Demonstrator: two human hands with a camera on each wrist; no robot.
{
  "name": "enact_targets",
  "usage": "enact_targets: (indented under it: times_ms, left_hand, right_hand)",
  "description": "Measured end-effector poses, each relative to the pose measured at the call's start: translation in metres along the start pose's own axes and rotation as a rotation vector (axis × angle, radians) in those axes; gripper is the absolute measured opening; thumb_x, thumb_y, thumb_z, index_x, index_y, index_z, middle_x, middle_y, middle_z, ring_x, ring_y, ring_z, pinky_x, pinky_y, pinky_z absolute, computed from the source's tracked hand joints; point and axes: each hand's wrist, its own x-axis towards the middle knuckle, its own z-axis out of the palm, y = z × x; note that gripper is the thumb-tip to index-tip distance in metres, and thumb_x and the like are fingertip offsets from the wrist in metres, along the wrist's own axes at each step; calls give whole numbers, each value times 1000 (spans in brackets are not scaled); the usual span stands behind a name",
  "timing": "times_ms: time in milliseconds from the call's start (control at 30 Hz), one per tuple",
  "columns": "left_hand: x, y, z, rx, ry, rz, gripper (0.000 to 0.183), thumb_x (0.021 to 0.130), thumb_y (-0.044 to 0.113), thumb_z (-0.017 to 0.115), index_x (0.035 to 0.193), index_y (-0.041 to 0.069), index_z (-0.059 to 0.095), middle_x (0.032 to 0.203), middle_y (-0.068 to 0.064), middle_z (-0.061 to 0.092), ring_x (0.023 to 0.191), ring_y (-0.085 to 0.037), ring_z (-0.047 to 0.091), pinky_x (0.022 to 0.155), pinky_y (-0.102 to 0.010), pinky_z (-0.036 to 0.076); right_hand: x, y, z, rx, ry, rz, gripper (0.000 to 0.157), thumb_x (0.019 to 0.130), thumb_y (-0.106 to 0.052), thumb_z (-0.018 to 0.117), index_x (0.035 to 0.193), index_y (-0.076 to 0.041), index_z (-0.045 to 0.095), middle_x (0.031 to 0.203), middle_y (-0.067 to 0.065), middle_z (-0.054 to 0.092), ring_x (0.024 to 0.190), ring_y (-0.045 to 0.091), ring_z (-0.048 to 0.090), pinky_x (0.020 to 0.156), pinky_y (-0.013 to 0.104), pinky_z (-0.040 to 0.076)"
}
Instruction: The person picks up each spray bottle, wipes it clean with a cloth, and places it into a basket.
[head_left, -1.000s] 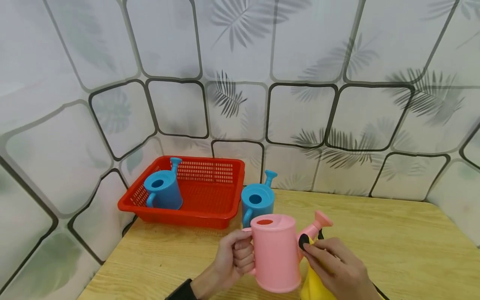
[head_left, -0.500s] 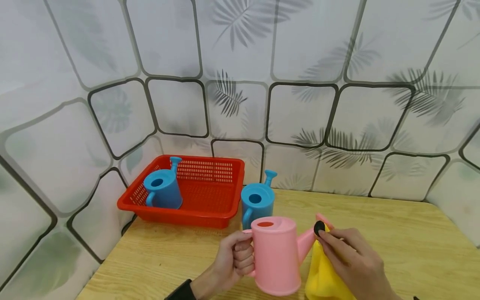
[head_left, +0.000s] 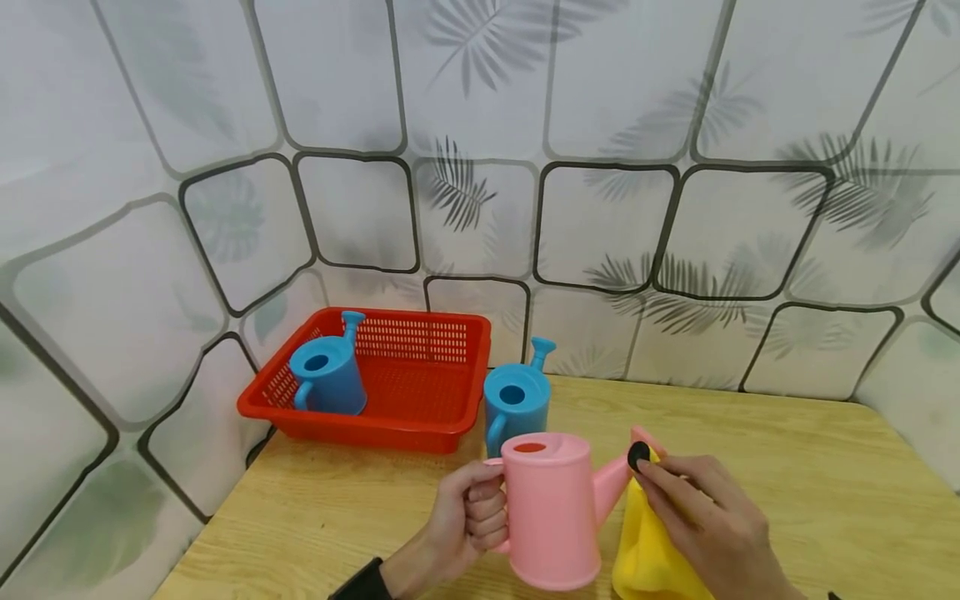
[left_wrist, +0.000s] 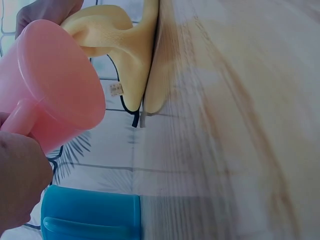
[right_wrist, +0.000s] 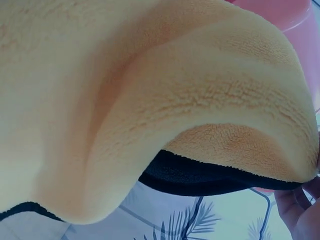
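Observation:
My left hand (head_left: 476, 508) grips the handle of a pink watering can (head_left: 551, 512), holding it upright over the front of the table. On the right, my right hand (head_left: 705, 508) pinches a yellow cloth (head_left: 648, 554) with black edging against the upper spout, close to the sprinkler head. Cloth and fingers hide much of that head. In the left wrist view the can's base (left_wrist: 65, 75) faces the camera, and the cloth (left_wrist: 132, 60) hangs down beyond it to the tabletop. Fuzzy folds of cloth (right_wrist: 125, 100) fill most of the right wrist view.
A blue watering can (head_left: 517, 404) stands on the wooden table (head_left: 810, 475) just behind the pink one. To its left is a red plastic basket (head_left: 375, 431) with another blue watering can (head_left: 330, 383) inside. A patterned curtain (head_left: 600, 225) borders the back and sides.
My right hand has slid the cloth rightward along the spout, from near the can's body to near the sprinkler head, and has barely moved over the last half second. My left hand stays put.

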Motion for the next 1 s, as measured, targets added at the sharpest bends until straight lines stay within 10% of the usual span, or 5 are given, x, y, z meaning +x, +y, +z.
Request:
enact_targets:
  times_ms: [1000]
  left_hand:
    - [3,-5,3,19,62,39,44,96,20,40,53,20,32,45,8,28,37,-5,27,39,-21,13]
  right_hand:
    - [-19,-14,20,55,-71,-41,43,95,-37,58,80,-2,78,73,8,66,59,13,58,47,19,53]
